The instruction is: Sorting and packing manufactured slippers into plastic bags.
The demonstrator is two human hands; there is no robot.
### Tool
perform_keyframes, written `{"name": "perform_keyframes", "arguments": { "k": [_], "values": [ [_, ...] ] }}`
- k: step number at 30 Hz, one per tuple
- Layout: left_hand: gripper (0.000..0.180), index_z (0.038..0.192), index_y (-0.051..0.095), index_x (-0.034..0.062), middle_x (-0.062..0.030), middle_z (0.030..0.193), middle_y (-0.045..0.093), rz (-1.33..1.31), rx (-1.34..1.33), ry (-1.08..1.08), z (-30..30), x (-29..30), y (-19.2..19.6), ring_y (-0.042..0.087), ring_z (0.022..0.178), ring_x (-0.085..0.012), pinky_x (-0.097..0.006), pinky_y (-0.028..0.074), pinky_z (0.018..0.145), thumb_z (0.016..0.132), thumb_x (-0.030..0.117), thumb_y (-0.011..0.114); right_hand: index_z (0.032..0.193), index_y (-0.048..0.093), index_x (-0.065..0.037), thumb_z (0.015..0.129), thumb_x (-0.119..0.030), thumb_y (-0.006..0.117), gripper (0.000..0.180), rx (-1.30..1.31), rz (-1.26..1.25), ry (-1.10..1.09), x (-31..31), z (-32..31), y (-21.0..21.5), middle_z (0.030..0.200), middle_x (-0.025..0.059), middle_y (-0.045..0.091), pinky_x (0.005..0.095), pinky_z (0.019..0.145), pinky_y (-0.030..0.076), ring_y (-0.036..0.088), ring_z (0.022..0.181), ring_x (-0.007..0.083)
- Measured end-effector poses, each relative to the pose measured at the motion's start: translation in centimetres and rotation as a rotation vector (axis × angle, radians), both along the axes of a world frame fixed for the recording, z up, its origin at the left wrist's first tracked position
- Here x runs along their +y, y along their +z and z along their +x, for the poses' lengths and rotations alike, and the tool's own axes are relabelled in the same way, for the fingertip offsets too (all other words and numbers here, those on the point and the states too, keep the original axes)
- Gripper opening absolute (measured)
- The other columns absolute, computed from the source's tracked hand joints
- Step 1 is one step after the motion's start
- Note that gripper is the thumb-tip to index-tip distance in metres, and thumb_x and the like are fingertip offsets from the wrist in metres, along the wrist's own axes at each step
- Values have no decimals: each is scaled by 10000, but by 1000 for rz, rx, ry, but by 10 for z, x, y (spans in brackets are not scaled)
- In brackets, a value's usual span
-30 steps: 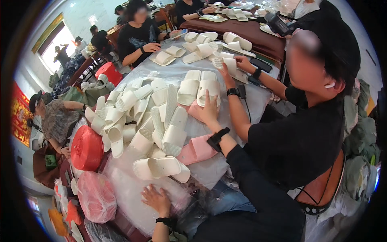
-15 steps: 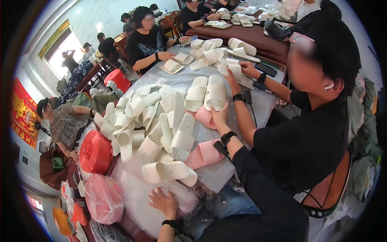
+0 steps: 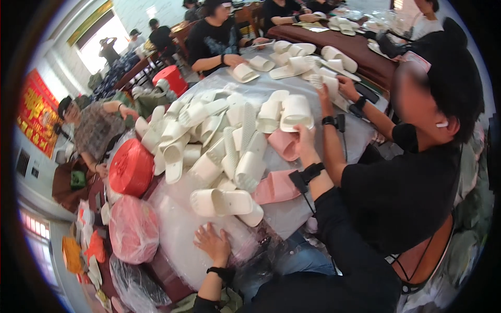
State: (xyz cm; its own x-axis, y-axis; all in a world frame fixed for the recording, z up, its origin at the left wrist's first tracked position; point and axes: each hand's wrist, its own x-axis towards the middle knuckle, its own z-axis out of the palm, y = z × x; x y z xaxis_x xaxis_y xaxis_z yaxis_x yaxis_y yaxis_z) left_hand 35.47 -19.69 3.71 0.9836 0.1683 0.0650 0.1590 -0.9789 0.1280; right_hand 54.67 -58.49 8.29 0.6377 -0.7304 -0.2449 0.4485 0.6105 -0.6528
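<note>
My right hand (image 3: 305, 141) reaches across to the near end of a white slide slipper (image 3: 296, 111), fingers closed on its edge. Right beside it on the left lies another white slipper (image 3: 270, 115). Pink slippers rest just below: one (image 3: 284, 143) partly hidden by the held slipper, another (image 3: 276, 187) left of my right wrist. My left hand (image 3: 213, 244) lies flat with fingers spread on a stack of clear plastic bags (image 3: 180, 229). Just beyond it, a pair of white slippers (image 3: 227, 202) sits at the edge of a heap of white slippers (image 3: 203, 125).
Left of the bags stand a red plastic roll (image 3: 131, 167) and a pink plastic-wrapped bundle (image 3: 134, 229). Close on my right a co-worker (image 3: 402, 177) handles a white slipper (image 3: 329, 81). Another person (image 3: 216, 36) sits across the table; one more (image 3: 96, 130) is at the left.
The whole view has shifted, with the table's things now higher and mostly farther right. My right hand keeps its grip on the white slipper; my left hand stays flat on the bags.
</note>
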Motion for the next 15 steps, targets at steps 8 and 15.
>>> {"name": "perform_keyframes", "arguments": {
  "k": [8, 15],
  "values": [
    [592, 1333, 419, 80, -228, 1421, 291, -62, -59, -75, 7, -8, -5, 183, 1337, -433, -628, 78, 1050, 860, 428, 489, 1141, 491, -20, 741, 64, 563, 415, -365, -469, 355, 49, -20, 80, 1111, 89, 555, 292, 816, 511, 602, 966, 182],
    [568, 1336, 417, 92, -219, 1433, 271, -20, -72, -91, 6, 0, -12, 160, 1349, -417, -622, 61, 1056, 872, 413, 479, 1345, 249, -148, 770, 79, 539, 683, -364, 8, 636, 152, 2, 106, 1152, 122, 474, 317, 728, 535, 573, 975, 230]
  ]
}}
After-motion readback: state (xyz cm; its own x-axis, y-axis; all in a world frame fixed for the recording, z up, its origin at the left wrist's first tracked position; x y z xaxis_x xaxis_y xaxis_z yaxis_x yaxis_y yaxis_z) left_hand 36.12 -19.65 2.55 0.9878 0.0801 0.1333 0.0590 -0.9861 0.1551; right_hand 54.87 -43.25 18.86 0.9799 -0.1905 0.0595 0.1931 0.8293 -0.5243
